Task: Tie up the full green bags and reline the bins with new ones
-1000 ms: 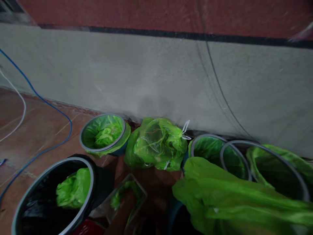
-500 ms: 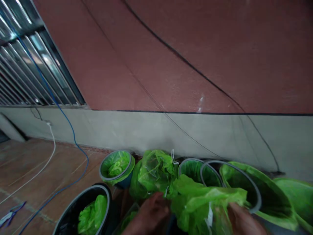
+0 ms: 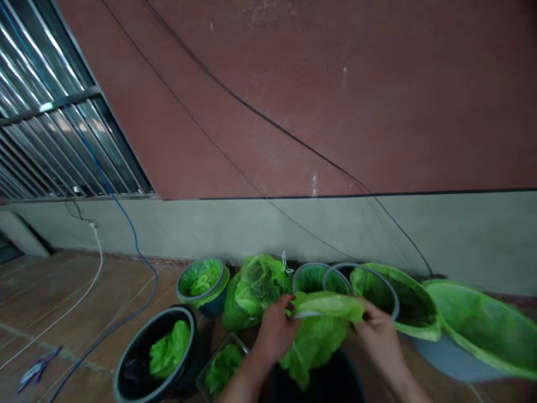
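Note:
A thin green mesh bag (image 3: 316, 336) with a white strip or string along its edge is stretched between my two hands. My left hand (image 3: 277, 327) grips its left side, fingers closed on the edge. The right side is pinched by my right hand (image 3: 377, 330). The bag's lower part hangs over a dark bucket (image 3: 348, 375). Behind my left hand sits a filled green mesh bag (image 3: 255, 285) with a white tie on top. A loose grey hoop (image 3: 392, 294) leans just behind my right hand, near a green-lined bucket (image 3: 316, 268).
Left of my hands stand a black bucket (image 3: 126, 364) holding green mesh, a small tray (image 3: 203, 380) with green material and a lined bucket (image 3: 179, 288). Large green-lined tubs (image 3: 444, 347) stand right. A blue cable (image 3: 140, 252) and pliers (image 3: 39, 369) lie on the floor.
My hands have raised the mesh bag and pulled its edge taut between them. The view has shifted, so the tubs at right show more.

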The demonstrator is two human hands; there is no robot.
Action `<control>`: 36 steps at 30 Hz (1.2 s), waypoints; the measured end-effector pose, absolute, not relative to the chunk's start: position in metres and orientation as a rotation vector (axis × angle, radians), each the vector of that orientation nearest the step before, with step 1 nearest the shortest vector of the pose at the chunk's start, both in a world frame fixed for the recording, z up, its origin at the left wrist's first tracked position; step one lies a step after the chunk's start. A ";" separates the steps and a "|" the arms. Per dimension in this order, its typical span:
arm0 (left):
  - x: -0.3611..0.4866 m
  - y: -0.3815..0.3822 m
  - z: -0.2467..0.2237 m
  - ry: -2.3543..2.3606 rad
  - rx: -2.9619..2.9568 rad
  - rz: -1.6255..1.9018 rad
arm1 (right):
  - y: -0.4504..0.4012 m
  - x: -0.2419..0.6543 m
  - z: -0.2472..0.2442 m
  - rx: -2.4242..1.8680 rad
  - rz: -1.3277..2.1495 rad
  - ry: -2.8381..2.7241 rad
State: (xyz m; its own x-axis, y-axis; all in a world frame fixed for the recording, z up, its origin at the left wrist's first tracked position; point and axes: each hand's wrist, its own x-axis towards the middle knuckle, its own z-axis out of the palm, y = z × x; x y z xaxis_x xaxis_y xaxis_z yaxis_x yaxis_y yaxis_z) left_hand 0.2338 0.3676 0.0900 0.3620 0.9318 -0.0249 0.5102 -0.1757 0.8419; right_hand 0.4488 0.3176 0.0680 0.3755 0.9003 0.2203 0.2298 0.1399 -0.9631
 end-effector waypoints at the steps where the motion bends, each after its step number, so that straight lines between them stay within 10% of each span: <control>1: 0.229 0.367 0.096 1.330 1.857 0.662 | 0.316 0.454 0.075 -1.451 0.659 -1.103; 36: 0.198 0.308 0.185 0.994 1.421 0.668 | 0.289 0.480 0.075 -1.316 0.861 -0.834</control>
State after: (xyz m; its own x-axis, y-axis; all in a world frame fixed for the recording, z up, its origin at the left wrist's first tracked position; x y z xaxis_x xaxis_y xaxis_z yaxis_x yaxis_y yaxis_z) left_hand 0.1977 0.3080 0.1845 0.4669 0.8696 -0.1606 0.1804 0.0841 0.9800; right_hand 0.4795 0.2889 0.0753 0.4525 0.8914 0.0262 -0.0550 0.0572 -0.9968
